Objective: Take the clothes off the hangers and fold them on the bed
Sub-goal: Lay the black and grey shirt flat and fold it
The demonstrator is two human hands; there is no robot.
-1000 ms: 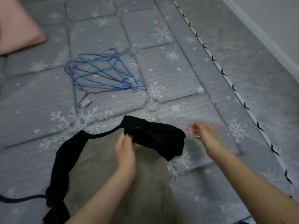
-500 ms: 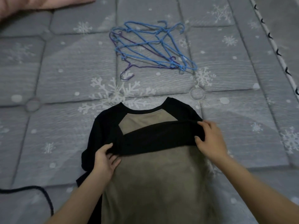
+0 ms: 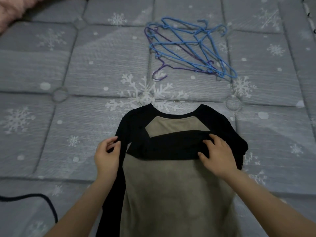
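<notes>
Lying flat on the grey snowflake-patterned mattress, a raglan shirt with a tan body and black sleeves is seen with its neckline pointing away from the person and its long axis running from the near edge of the view towards the far side; its hem is cut off at the bottom of the frame. One black sleeve is folded across the chest, running left to right, so part of the tan panel beneath is hidden. The other sleeve trails down the shirt's left edge towards the viewer, and its cuff cannot be made out. That left edge, near the shoulder, is pinched between thumb and fingers by the left hand. The right hand is laid on the right end of the folded sleeve with fingers spread and bent; whether cloth is gripped or only pressed cannot be told. No label or writing can be read on the shirt. Beyond the neckline, well apart from it, a tangled pile of blue and purple wire hangers is seen. A dark cord is cut off at the left edge, and a pink cloth is cropped at the top left corner.
</notes>
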